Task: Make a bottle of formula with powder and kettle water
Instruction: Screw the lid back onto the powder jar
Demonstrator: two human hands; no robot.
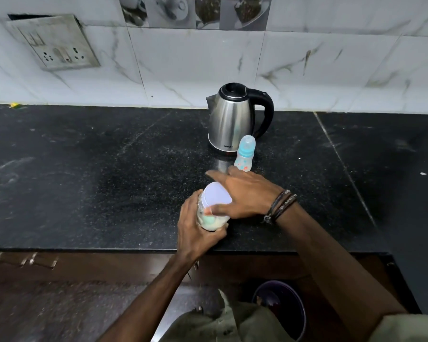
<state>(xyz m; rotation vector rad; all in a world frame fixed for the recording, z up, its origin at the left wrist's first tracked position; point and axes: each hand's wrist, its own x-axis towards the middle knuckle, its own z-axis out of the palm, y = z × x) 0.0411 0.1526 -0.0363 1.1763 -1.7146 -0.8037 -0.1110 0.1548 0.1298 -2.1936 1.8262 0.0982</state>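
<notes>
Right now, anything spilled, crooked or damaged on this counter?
One oddity: the wall socket plate at upper left sits crooked, with a dark gap showing behind its top edge. Otherwise, the kettle and baby bottle stand upright. The left hand grips the powder jar, right hand at its lid. No fresh spill shows.

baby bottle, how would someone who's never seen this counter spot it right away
Find the steel kettle standing on the black counter near the tiled wall. The baby bottle stands upright just in front of its base: small, clear plastic with a turquoise collar and domed cap, unlike the white-lidded jar in the hands.
</notes>
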